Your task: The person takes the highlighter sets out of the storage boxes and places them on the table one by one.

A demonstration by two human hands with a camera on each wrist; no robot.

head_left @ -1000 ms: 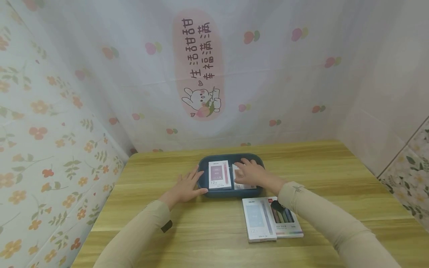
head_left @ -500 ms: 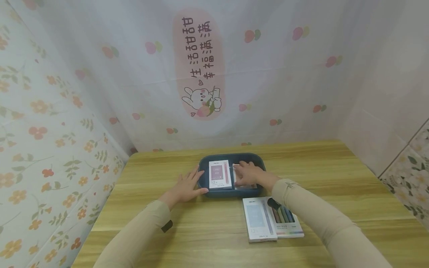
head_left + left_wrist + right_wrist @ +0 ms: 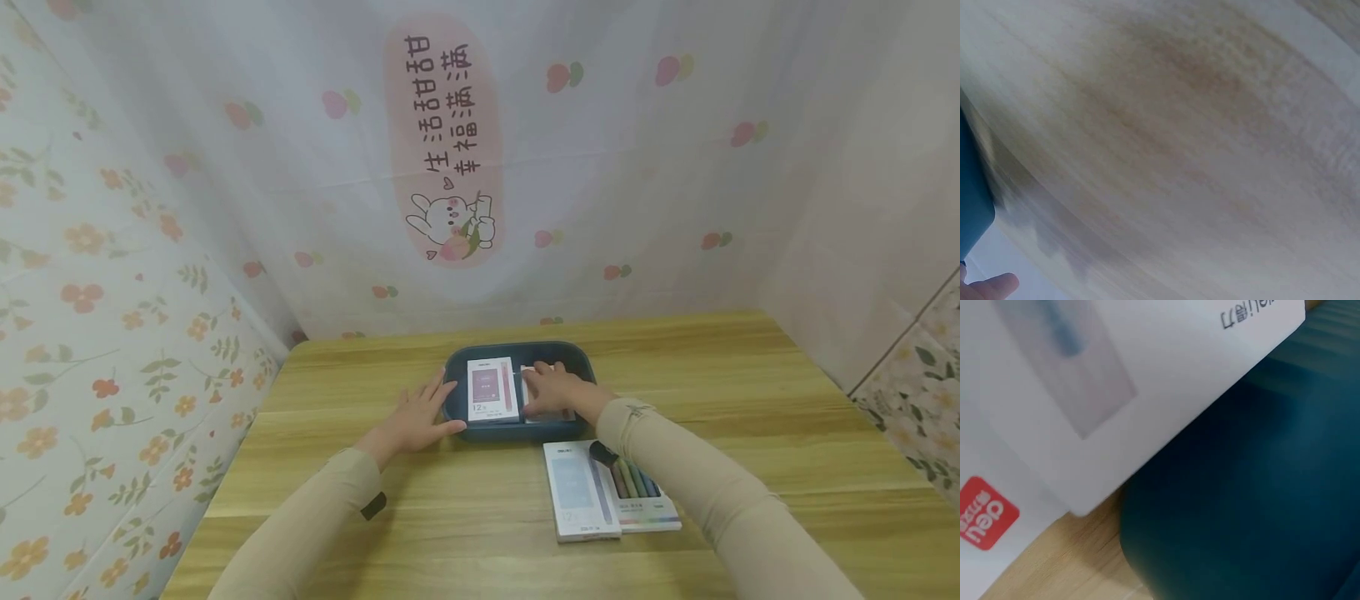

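A dark blue tray [image 3: 491, 432] holds two flat white boxes side by side. The left one, a "12" box [image 3: 491, 390] with a purple-pink panel and a pen picture, lies face up. My right hand [image 3: 558, 392] grips the right-hand white box [image 3: 558, 417], fingers and thumb bent over it and hiding most of its face. My left hand [image 3: 412, 419] rests against the tray's left end, fingers spread. In the left wrist view a finger [image 3: 997, 284] shows beside the tray's wall [image 3: 971, 187].
In front of the tray lie a white box with a pale blue panel [image 3: 576, 487] and, partly under it, a box with a window of coloured sticks [image 3: 648, 512]. My right sleeve [image 3: 705, 475] passes over them. Wood-grain table [image 3: 337, 533]; patterned curtain [image 3: 637, 183] behind.
My right hand has shifted slightly and its fingers have drawn in over the right-hand box; the right forearm has swung a little left. The left hand and the boxes in front stay put.
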